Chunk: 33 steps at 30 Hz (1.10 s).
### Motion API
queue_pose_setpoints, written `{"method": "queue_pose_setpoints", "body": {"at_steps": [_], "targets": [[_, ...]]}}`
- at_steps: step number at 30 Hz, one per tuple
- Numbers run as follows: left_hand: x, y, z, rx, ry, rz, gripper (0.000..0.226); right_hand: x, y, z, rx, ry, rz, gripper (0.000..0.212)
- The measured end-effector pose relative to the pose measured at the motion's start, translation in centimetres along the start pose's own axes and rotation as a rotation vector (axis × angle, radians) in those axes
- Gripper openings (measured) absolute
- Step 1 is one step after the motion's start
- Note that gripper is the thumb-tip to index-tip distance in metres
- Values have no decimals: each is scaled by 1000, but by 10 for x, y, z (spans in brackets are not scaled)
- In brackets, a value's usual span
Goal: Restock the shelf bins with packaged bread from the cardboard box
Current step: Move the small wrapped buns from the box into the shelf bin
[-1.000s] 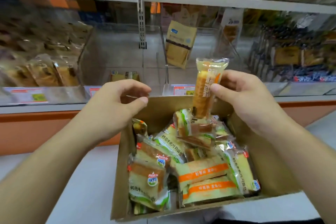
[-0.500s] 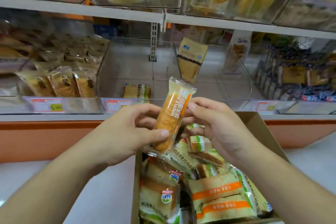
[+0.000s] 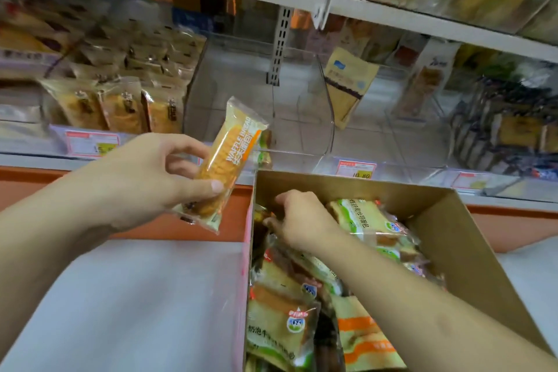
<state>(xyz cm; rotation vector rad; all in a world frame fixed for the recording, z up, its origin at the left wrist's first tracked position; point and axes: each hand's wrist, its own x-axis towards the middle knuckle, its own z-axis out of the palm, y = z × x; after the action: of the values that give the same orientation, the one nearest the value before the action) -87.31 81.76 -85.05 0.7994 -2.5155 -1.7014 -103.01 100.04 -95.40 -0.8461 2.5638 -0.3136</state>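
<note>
My left hand [image 3: 151, 178] grips a long orange waffle bread pack [image 3: 226, 157], tilted, in front of the clear shelf bin [image 3: 241, 90]. That bin holds one pack [image 3: 264, 148] at its front, half hidden behind the waffle bread. My right hand [image 3: 302, 220] reaches down into the cardboard box [image 3: 453, 226] at its far left corner, fingers curled among the packs; whether it holds one is hidden. The box is full of green-labelled bread packs [image 3: 365, 217] and orange-striped packs [image 3: 365, 338].
A neighbouring clear bin [image 3: 362, 136] holds one upright yellow pack [image 3: 347, 84]. Bins to the left [image 3: 120, 106] and right [image 3: 498, 130] are stocked. Price tags [image 3: 356, 167] line the shelf edge. An upper shelf [image 3: 332, 6] overhangs. Grey floor [image 3: 136, 296] lies left of the box.
The waffle bread passed from my right hand to my left, which now holds it alone. My right hand dropped into the box. The view shifted left and closer to the shelf.
</note>
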Motion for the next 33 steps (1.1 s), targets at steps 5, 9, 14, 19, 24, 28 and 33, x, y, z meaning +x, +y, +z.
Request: {"method": "queue_pose_setpoints", "body": {"at_steps": [5, 9, 14, 19, 24, 28, 33], "targets": [[7, -7, -6, -6, 29, 15, 59, 33, -7, 24, -50, 8, 81, 10], [9, -2, -4, -12, -3, 2, 45, 30, 1, 16, -55, 81, 48, 24], [5, 4, 2, 7, -15, -10, 35, -12, 11, -33, 49, 198, -30, 13], [1, 8, 10, -12, -22, 3, 40, -46, 35, -87, 435, 277, -13, 11], [-8, 10, 20, -39, -37, 40, 29, -70, 39, -110, 985, 235, -1, 12], [-17, 13, 25, -60, -88, 55, 27, -80, 24, -113, 1131, 174, -28, 15], [-25, 19, 29, -302, -199, -13, 28, -82, -4, -107, 1196, 152, -56, 30]]}}
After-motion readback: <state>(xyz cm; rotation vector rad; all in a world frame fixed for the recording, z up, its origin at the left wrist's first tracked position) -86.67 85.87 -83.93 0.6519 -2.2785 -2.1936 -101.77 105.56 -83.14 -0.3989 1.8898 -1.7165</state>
